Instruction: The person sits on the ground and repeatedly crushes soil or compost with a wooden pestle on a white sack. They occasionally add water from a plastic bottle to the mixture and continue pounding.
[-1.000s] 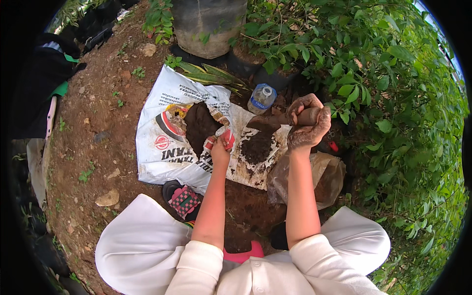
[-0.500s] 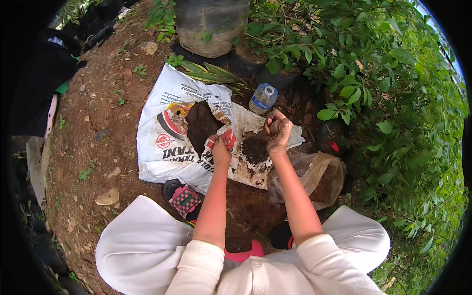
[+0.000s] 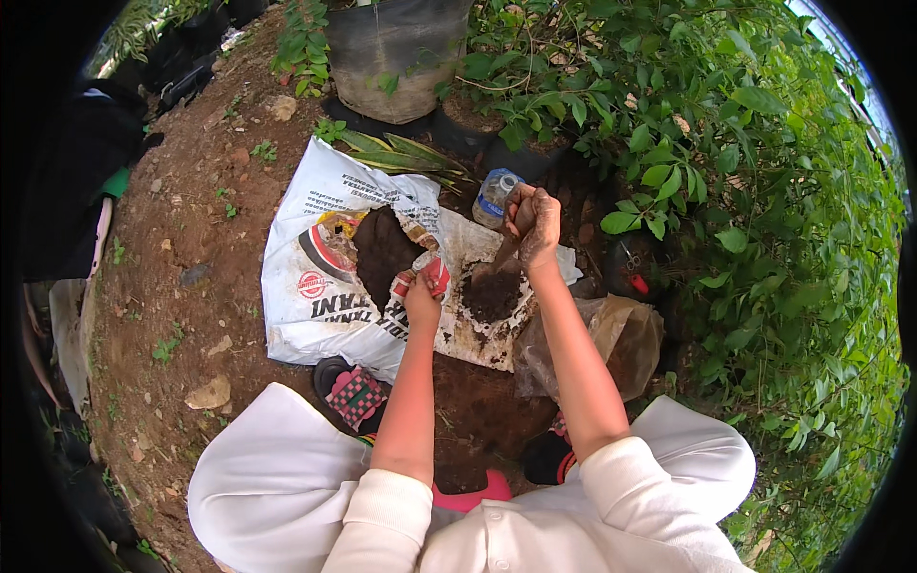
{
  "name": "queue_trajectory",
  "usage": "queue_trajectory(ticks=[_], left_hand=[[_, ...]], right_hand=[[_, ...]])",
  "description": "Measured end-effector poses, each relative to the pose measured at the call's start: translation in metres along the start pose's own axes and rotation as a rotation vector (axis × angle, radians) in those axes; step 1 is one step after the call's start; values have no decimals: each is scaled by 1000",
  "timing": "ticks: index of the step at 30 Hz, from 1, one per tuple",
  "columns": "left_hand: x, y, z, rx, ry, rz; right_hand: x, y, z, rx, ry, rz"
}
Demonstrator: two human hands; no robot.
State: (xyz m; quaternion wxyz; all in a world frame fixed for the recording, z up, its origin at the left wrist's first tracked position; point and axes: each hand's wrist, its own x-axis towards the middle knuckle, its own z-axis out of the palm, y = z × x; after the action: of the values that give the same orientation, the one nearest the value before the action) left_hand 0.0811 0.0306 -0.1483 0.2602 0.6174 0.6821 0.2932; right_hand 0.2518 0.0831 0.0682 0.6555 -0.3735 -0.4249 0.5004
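Note:
In my left hand (image 3: pixel 418 300) is a small red and white plastic cup (image 3: pixel 435 273), gripped at the torn opening of a white printed sack (image 3: pixel 294 234). Dark soil (image 3: pixel 387 250) shows inside that opening. Raised over the dirty light flap of the sack, my right hand (image 3: pixel 538 229) has its fingers curled in, smeared with soil. Brown soil (image 3: pixel 501 258) appears to drop from it onto a dark heap (image 3: pixel 492 298) below. A clear plastic bottle (image 3: pixel 491 202) with a blue label stands just beyond the right hand, partly covered by it.
A crumpled clear plastic bag (image 3: pixel 626 344) lies right of the sack. Red-handled scissors (image 3: pixel 638 283) are farther right, near leafy bushes (image 3: pixel 745 220). Behind the sack are long cut leaves (image 3: pixel 406 156) and a big dark plant pot (image 3: pixel 399 67). My sandalled foot (image 3: pixel 351 396) is close to the sack.
My right hand has lifted slightly and turned, and brown soil now shows falling beneath it. The left hand keeps its hold on the cup. The whole view has shifted a little.

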Motion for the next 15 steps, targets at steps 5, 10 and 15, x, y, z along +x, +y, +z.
queue_trajectory(ticks=[5, 10, 15], left_hand=[[0, -16, -5, 6, 28, -17], [1, -20, 6, 3, 11, 2], [-1, -17, -1, 79, 26, -36]], right_hand=[[-48, -42, 23, -52, 40, -126], [-27, 7, -12, -9, 6, 38], [-41, -27, -22, 82, -32, -57]])
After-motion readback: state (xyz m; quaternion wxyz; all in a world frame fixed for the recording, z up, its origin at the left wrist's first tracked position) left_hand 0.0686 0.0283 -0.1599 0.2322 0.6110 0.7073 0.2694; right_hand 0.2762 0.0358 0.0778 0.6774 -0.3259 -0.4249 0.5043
